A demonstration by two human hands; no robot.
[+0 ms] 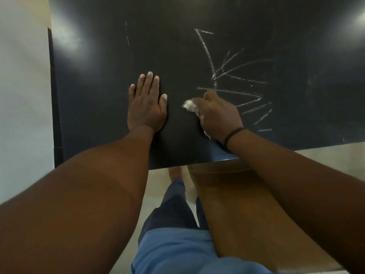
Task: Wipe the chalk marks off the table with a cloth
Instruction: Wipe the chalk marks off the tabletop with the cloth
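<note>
two hands share the work: the left hand (147, 103) lies flat at centre, likely bracing, while the right hand (216, 113) bunches the cloth (189, 105) beside the chalk marks (237, 84) on the table (98, 115), centre right.

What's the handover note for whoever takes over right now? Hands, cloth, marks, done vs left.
Left hand: flat on the table, fingers straight, bracing.
Right hand: grips the cloth, pressed to the table at the near-left edge of the chalk marks.
Done: little, judging by how much scribble is still there.
Left: the zigzag scribble beyond and right of the cloth, plus a faint chalk line far left.
</note>
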